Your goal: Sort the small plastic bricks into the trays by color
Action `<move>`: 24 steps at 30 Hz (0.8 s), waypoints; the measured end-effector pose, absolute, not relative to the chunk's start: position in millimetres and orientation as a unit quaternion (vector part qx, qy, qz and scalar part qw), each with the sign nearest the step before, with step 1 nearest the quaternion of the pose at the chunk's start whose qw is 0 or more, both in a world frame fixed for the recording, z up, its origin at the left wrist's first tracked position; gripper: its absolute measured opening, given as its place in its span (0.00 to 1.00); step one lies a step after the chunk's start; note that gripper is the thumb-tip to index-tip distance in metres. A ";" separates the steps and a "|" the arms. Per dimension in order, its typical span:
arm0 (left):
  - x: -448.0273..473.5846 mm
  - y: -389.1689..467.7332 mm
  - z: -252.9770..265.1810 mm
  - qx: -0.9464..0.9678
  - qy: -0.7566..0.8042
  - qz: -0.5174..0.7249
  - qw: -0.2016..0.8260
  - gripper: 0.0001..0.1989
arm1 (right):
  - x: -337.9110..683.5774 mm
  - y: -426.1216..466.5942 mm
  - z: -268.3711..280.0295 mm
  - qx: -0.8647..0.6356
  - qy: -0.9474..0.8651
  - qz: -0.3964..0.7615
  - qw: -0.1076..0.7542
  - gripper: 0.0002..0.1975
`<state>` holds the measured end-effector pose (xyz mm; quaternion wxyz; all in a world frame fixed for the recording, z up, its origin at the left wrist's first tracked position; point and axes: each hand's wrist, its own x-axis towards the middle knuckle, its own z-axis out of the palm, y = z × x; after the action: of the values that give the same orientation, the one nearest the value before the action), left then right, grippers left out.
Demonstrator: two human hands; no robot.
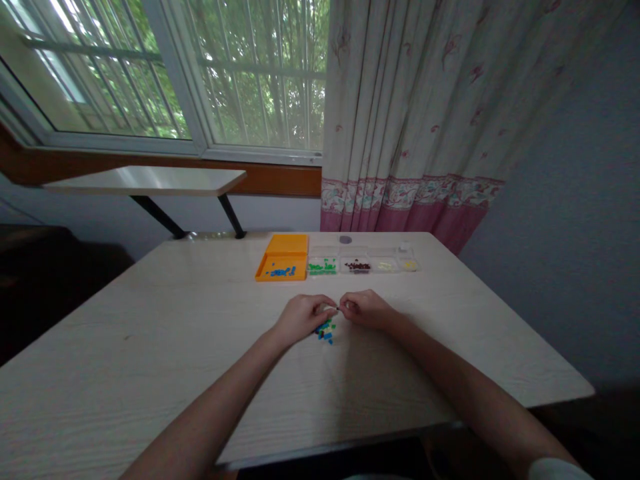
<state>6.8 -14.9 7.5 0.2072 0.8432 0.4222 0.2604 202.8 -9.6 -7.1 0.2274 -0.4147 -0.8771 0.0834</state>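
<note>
My left hand [303,316] and my right hand [368,309] meet over the middle of the table, fingertips almost touching. Both are closed in a pinch. Between them shows a tiny dark piece [338,308], with something whitish beside it at the left fingertips; it is too small to name. Just below my left hand lies a small pile of blue, green, dark and pale pieces [327,333], partly covered by that hand.
Beyond my hands stands an open orange box [287,244] with blue pieces [283,271]. To its right, clear trays hold green pieces [323,267], dark brown pieces [357,267] and yellowish pieces [410,265]. A grey disc [345,239] lies behind. A raised shelf [150,179] stands back left.
</note>
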 end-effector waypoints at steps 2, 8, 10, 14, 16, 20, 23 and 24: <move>7.7 -16.4 9.0 0.848 0.422 0.252 0.200 0.14 | 202.7 -9.7 -10.1 -0.394 -0.883 0.062 0.247 0.07; 7.1 -15.8 8.9 0.842 0.430 0.257 0.200 0.13 | 201.3 -10.8 -10.6 -0.360 -0.888 0.030 0.283 0.09; 6.9 -14.8 7.5 0.831 0.438 0.273 0.207 0.13 | 201.5 -11.2 -8.2 -0.370 -0.881 0.035 0.293 0.10; 6.4 -12.7 6.0 0.806 0.452 0.310 0.222 0.14 | 201.9 -11.4 -6.2 -0.398 -0.864 0.039 0.305 0.11; 6.3 -12.5 6.3 0.802 0.451 0.319 0.228 0.14 | 201.7 -11.3 -7.0 -0.401 -0.863 0.037 0.305 0.11; 6.9 -13.6 6.0 0.806 0.441 0.321 0.229 0.14 | 199.7 -11.9 -8.9 -0.401 -0.862 0.032 0.309 0.11; 7.5 -14.3 4.7 0.811 0.435 0.320 0.225 0.14 | 197.5 -13.2 -9.5 -0.402 -0.860 0.024 0.313 0.10; 7.4 -14.4 4.6 0.815 0.432 0.317 0.222 0.14 | 197.0 -13.5 -9.6 -0.400 -0.860 0.020 0.317 0.10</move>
<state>7.4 -14.4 4.6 0.2218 0.8146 0.4322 0.3169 197.0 -13.5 -9.6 0.3168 -0.3999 -0.8599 0.0197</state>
